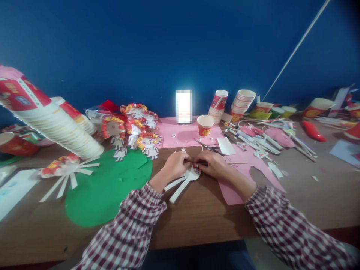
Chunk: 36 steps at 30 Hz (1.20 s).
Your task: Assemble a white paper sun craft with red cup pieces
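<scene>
The cut cup [192,175] is just right of the green sheet [104,195], above the bench [197,225], its pale strips fanned toward the sheet's side. The left hand [176,165] pinches it from the side nearer the sheet, thumb and fingers closed on it; the right hand [213,164] pinches it from the side farther from the sheet, fingertips also closed. Between them the hands cover much of the cup, so only a bit of red print and some strips show, and the exact fold under the fingertips cannot be made out.

Farther right of the sheet, pink paper [234,193] lies partly under the right forearm, which hides some of its outline. Scissors [209,147] lie beyond that hand, their handles hard to separate from the clutter. A lone cup [205,126] stands farther back to the right of the sheet.

At the sheet's far edge, paper figures [140,129] overlap, several half hidden by their neighbours. On its left edge sits a second strip-cut piece [67,168]. The tall stack [64,120] leaning over that side runs out of view at its upper end and partly hides another stack [80,116] behind. Left of the sheet, a white card [17,191] is cut off.
</scene>
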Each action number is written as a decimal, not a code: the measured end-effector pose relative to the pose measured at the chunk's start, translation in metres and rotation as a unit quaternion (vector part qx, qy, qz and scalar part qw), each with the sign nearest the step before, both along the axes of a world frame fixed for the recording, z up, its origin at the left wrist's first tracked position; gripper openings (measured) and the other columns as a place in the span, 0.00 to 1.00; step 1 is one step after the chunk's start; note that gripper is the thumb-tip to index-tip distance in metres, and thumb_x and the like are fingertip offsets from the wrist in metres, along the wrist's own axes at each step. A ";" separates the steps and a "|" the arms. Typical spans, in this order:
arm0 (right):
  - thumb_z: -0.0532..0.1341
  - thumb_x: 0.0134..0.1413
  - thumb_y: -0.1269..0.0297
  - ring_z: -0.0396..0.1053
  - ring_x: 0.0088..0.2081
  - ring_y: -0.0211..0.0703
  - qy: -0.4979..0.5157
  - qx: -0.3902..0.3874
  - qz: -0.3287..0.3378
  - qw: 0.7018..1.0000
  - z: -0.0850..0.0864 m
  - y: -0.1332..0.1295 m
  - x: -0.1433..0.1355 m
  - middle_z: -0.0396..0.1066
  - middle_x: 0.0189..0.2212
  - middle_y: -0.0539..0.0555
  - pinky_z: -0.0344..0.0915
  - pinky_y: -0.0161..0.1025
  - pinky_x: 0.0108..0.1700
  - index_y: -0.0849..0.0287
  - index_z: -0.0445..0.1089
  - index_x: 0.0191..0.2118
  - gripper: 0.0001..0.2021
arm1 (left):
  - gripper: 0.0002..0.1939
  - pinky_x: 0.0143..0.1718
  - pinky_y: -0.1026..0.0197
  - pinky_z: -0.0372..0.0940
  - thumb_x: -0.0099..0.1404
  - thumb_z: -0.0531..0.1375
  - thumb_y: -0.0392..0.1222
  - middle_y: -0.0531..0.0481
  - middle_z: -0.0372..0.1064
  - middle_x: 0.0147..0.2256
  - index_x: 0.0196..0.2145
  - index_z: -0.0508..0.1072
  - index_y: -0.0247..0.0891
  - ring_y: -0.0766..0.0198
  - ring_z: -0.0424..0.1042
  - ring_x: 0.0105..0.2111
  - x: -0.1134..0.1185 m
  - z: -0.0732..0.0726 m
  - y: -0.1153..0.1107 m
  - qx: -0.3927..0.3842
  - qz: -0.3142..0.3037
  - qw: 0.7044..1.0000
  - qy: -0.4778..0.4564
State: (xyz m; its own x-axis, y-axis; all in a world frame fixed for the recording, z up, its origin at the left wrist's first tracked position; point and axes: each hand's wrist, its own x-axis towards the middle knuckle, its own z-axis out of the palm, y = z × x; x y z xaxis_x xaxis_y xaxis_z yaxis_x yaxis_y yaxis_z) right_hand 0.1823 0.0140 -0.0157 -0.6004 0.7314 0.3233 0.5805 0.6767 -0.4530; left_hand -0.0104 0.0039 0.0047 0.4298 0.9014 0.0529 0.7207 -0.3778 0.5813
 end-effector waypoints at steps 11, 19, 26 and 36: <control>0.60 0.48 0.74 0.69 0.36 0.41 -0.007 0.001 -0.002 1.000 0.000 -0.001 0.000 0.73 0.33 0.53 0.63 0.36 0.40 0.57 0.73 0.35 0.08 | 0.12 0.32 0.65 0.60 0.56 0.54 0.36 0.47 0.75 0.31 0.32 0.78 0.36 0.64 0.70 0.30 0.000 0.001 0.000 0.002 -0.005 1.000 0.002; 0.60 0.48 0.73 0.69 0.36 0.41 -0.006 -0.002 0.000 1.000 0.001 0.000 0.000 0.73 0.33 0.54 0.63 0.37 0.40 0.57 0.73 0.36 0.08 | 0.13 0.34 0.64 0.61 0.57 0.54 0.36 0.47 0.75 0.32 0.34 0.78 0.36 0.63 0.70 0.31 0.000 0.001 -0.001 -0.002 0.003 1.000 0.010; 0.60 0.49 0.73 0.69 0.36 0.42 0.003 0.002 0.001 1.000 0.001 -0.001 0.000 0.73 0.33 0.53 0.63 0.37 0.40 0.58 0.73 0.35 0.08 | 0.12 0.33 0.64 0.61 0.56 0.55 0.36 0.47 0.75 0.31 0.33 0.78 0.35 0.62 0.70 0.30 0.000 0.001 0.000 0.001 0.001 1.000 0.005; 0.60 0.49 0.73 0.69 0.36 0.41 -0.002 0.001 0.004 1.000 0.001 0.000 0.000 0.73 0.32 0.54 0.63 0.37 0.40 0.58 0.73 0.35 0.08 | 0.13 0.34 0.63 0.61 0.56 0.54 0.36 0.46 0.75 0.32 0.34 0.78 0.35 0.62 0.70 0.31 0.000 0.002 0.000 0.002 0.000 1.000 0.010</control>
